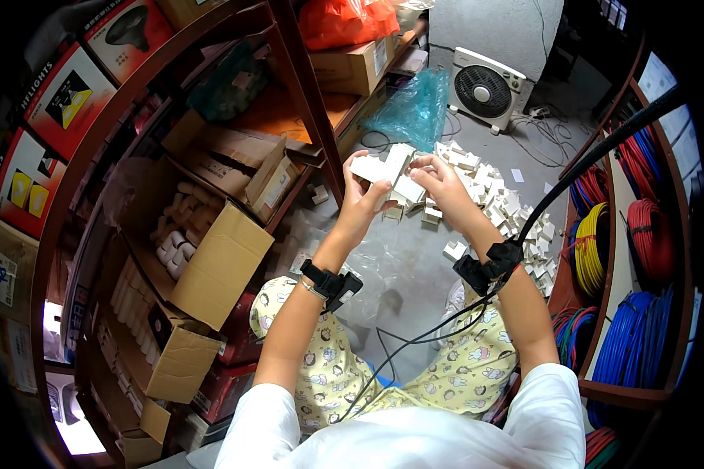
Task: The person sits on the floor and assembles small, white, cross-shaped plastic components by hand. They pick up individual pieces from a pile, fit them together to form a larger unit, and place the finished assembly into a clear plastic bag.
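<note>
In front of me my left hand (360, 199) grips white box-shaped pieces (374, 168), its thumb across their near side. They look like small plastic casings; their exact kind cannot be made out. My right hand (443, 187) has its fingers bent and pinched at the right edge of the held white pieces, its thumb low against them. On the floor just beyond and to the right of my hands spreads a heap of similar white pieces (512, 209). A few lie right under my hands.
Open cardboard boxes (223, 262) with white and beige fittings crowd the left shelving. Coils of red, yellow and blue cable (632, 336) fill the right rack. A box fan (485, 90) and a teal plastic bag (414, 109) stand ahead. A black cable hangs across my lap.
</note>
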Motion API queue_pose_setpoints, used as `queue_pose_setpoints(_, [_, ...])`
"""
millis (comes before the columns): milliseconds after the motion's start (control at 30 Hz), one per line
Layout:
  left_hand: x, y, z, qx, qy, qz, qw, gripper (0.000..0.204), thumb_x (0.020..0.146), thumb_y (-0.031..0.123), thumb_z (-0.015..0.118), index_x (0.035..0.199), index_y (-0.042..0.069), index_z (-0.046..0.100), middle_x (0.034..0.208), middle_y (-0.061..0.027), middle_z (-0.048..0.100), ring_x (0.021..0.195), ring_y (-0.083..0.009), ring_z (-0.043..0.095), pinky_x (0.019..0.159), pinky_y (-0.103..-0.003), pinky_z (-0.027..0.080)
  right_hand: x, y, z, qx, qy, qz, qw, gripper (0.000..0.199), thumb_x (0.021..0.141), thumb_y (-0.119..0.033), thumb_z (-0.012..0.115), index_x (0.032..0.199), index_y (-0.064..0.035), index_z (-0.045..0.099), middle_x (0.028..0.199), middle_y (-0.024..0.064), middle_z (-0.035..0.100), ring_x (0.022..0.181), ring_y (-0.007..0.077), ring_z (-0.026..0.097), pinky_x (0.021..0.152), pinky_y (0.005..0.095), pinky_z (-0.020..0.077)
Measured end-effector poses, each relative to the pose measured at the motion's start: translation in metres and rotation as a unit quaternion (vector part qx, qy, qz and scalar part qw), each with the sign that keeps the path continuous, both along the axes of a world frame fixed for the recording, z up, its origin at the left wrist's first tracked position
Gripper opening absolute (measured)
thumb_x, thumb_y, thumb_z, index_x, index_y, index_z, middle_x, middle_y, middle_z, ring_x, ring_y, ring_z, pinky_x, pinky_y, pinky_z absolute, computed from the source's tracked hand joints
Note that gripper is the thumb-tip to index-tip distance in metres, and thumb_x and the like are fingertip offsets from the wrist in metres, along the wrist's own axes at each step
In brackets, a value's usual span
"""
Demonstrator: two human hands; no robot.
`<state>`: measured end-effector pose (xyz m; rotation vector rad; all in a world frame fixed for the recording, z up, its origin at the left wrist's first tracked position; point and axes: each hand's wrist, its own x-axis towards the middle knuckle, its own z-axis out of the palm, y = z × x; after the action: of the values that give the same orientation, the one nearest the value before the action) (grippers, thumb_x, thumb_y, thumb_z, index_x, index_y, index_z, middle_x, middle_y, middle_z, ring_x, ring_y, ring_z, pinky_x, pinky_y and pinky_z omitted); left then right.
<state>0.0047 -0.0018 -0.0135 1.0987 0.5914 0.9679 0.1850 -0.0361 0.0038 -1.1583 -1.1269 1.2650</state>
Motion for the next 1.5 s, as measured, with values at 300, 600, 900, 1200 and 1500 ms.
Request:
queue_pose_setpoints(300, [-0.002,0.000,0.002,-0.005,-0.003,0.000,1.000,0.067,0.084,0.029,0.061,0.136,0.024,0.018,0.130,-0.0095,0.033,0.120,-0.0254,0.042,0.091,-0.047,0.045,0.005,-0.005,0.008,-0.024,-0.006,0.049,0.998,0.050,0.084,-0.034,0.067,0.118,-0.0038,0.047,0.105,0.0063,0.056,0.093,0.0108,0.051,0.082,0.0272,0.0427])
queue_pose_setpoints(600, [-0.001,0.000,0.003,-0.043,-0.017,-0.003,0.999,0.068,0.083,0.029,0.061,0.136,0.023,0.019,0.131,-0.0109,0.033,0.119,-0.0274,0.043,0.092,-0.048,0.044,0.018,0.005,-0.002,-0.058,0.083,0.127,0.987,0.042,0.087,-0.024,0.063,0.118,-0.0041,0.044,0.118,0.0100,0.048,0.105,0.0177,0.052,0.091,0.0338,0.0441])
queue_pose_setpoints(900, [-0.005,0.004,0.003,-0.074,-0.019,-0.015,0.997,0.064,0.084,0.030,0.057,0.136,0.024,0.022,0.131,-0.0123,0.035,0.118,-0.0274,0.043,0.090,-0.049,0.045,0.023,0.004,0.005,-0.063,0.005,0.109,0.992,0.042,0.084,-0.024,0.062,0.115,0.0013,0.049,0.110,0.0123,0.054,0.096,0.0183,0.059,0.084,0.0310,0.0507])
queue_pose_setpoints(1200, [-0.007,0.013,-0.003,-0.050,0.023,0.083,0.995,0.069,0.083,0.027,0.063,0.135,0.024,0.018,0.131,-0.0109,0.033,0.115,-0.0253,0.044,0.087,-0.046,0.045,0.028,0.001,0.006,0.035,0.047,0.002,0.998,0.048,0.088,-0.028,0.054,0.119,0.0087,0.049,0.098,0.0146,0.061,0.081,0.0190,0.064,0.077,0.0279,0.0534])
queue_pose_setpoints(1500, [-0.003,0.005,0.001,-0.046,-0.001,0.051,0.998,0.061,0.086,0.031,0.057,0.135,0.024,0.020,0.130,-0.0111,0.035,0.115,-0.0266,0.045,0.087,-0.047,0.047,0.007,0.004,-0.015,0.185,-0.225,-0.016,0.956,0.043,0.092,-0.030,0.044,0.121,-0.0004,0.055,0.114,0.0105,0.061,0.095,0.0153,0.057,0.079,0.0291,0.0477])
